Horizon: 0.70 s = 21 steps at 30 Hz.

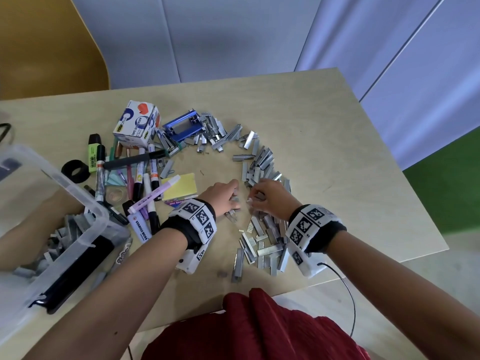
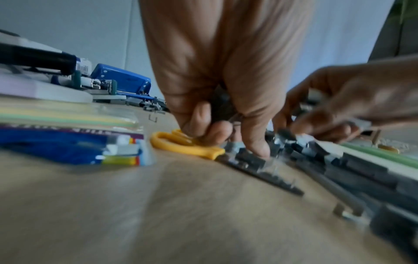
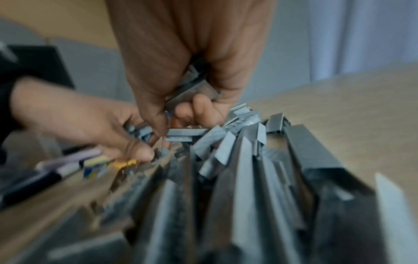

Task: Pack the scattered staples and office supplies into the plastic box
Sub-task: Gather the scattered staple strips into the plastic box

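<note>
At the bottom of the head view a red garment [image 1: 255, 331] lies nearest the camera, with both forearms reaching up-frame over the tabletop [image 1: 337, 131]. At the far left the plastic box [image 1: 85, 231] already holds staple strips and a dark object. Right of it lie markers [image 1: 141, 175] and a yellow note pad [image 1: 179, 187], unpacked. At centre the left hand [image 1: 223, 196] has its fingers curled round a few staple strips; just right, the right hand [image 1: 270, 197] pinches a small bundle of them. The scattered staples [image 1: 262, 162] curve from upper centre to lower right. They look light but brittle: strips would likely snap or slip apart, so a flat-sided pinch, in small bundles, seems safest.
</note>
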Available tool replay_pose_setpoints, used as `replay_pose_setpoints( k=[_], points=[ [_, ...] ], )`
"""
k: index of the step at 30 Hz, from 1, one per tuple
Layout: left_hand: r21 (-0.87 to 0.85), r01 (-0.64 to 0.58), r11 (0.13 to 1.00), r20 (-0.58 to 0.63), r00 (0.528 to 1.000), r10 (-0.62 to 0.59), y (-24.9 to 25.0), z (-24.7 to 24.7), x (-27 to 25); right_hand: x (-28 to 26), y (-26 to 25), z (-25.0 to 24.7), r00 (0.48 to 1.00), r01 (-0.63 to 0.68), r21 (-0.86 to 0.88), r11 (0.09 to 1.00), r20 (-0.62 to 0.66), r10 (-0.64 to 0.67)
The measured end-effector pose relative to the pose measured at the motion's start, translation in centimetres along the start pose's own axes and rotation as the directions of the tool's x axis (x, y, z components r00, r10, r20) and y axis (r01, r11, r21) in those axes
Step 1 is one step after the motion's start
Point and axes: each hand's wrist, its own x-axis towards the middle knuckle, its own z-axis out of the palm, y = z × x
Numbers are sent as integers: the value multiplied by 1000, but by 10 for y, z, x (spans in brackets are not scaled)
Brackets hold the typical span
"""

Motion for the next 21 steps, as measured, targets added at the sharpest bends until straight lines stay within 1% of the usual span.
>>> replay_pose_setpoints(
  k=[1, 3, 4, 5, 6, 7, 9, 10, 11, 12, 13, 14, 16, 17, 18, 19, 21],
  points=[
    [22, -18, 1000, -4, 1000, 18, -1, 2, 0, 0, 0, -2, 999, -35, 110, 993, -37, 39],
    [75, -18, 997, -16, 1000, 19, 0, 4, 0, 1, 0, -8, 990, -85, 266, 960, -89, 113],
    [95, 1, 995, -25, 1000, 2, 2, 4, 0, 1, 0, -10, 986, -100, 368, 924, -84, 140],
    [98, 26, 995, -36, 999, -23, 3, 4, 1, 1, 0, -13, 983, -118, 491, 863, -64, 171],
    [87, 49, 995, -48, 998, -45, 5, 4, 1, 1, 0, -16, 979, -135, 618, 775, -37, 200],
    [66, 71, 995, -52, 996, -68, 6, 4, 0, 1, 1, -17, 975, -150, 732, 664, -2, 222],
    [1, 106, 994, -57, 993, -106, 7, 3, 0, 3, 3, -20, 965, -192, 902, 387, 103, 239],
    [-57, 129, 990, -64, 989, -133, 7, 1, 0, 4, 2, -20, 958, -219, 942, 253, 159, 238],
    [-139, 152, 979, -77, 983, -164, 7, -1, -1, 5, 3, -20, 948, -246, 959, 142, 208, 243],
    [-241, 169, 956, -85, 977, -195, 7, -4, -2, 5, 2, -20, 937, -269, 962, 48, 250, 245],
    [-360, 177, 916, -86, 971, -221, 7, -6, -3, 5, 2, -21, 929, -285, 958, -17, 281, 242],
    [-504, 179, 845, -64, 968, -243, 6, -9, -5, 4, 1, -21, 926, -300, 952, -59, 305, 223],
    [-775, 162, 611, -12, 963, -271, 7, -17, -11, 1, -2, -20, 924, -330, 941, -76, 339, 178],
    [-856, 144, 496, 0, 960, -279, 7, -21, -15, 1, -4, -21, 921, -345, 936, -65, 351, 167],
    [-900, 126, 417, 2, 959, -285, 7, -25, -21, 1, -8, -21, 918, -358, 933, -48, 360, 166],
    [-923, 109, 368, -1, 958, -285, 7, -29, -27, 3, -12, -21, 916, -367, 930, -15, 364, 170],
    [-945, 67, 319, -21, 963, -267, 7, -41, -40, 6, -23, -20, 918, -372, 924, 85, 353, 181]
  ],
)
